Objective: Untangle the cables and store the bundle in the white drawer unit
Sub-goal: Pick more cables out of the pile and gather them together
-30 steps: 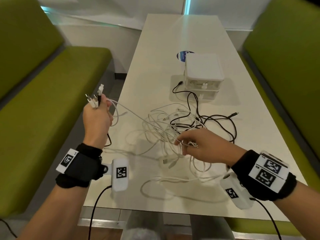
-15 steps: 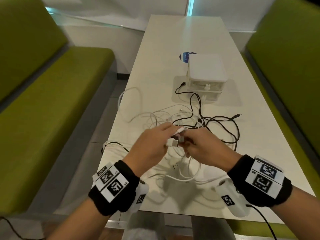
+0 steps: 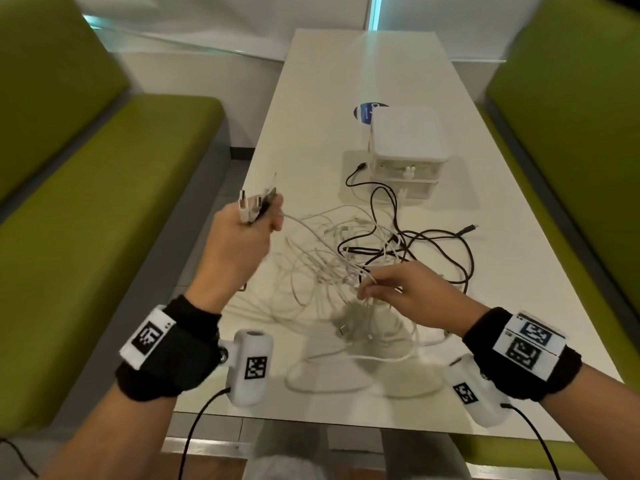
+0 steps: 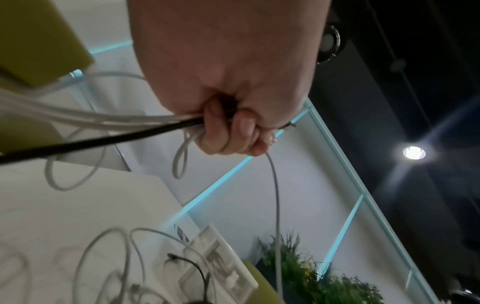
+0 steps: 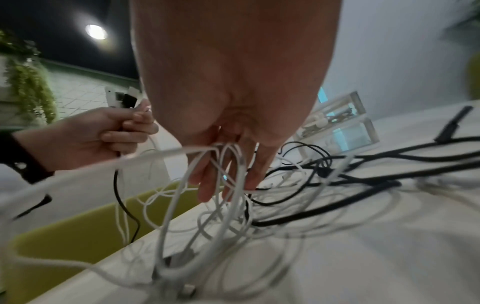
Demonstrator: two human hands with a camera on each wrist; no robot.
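No text can be read in full: the round blue sticker point(image 3: 367, 111) on the tabletop point(image 3: 311, 140) shows only a white "C". The wristband tags point(image 3: 523, 344) carry black-and-white code patterns.

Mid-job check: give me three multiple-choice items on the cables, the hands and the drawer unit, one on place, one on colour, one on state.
1. Where is the white drawer unit?
A. on the bench
B. on the table beyond the cable tangle
C. on the floor

2. What colours are the cables?
A. white and black
B. red only
C. all blue

3. The left hand:
A. lies flat
B. grips a bunch of plug ends
C. holds a drawer

Key: 1 B, it stands past the tangle; 2 A, both colours show; 3 B, the plug ends stick out above the fist.
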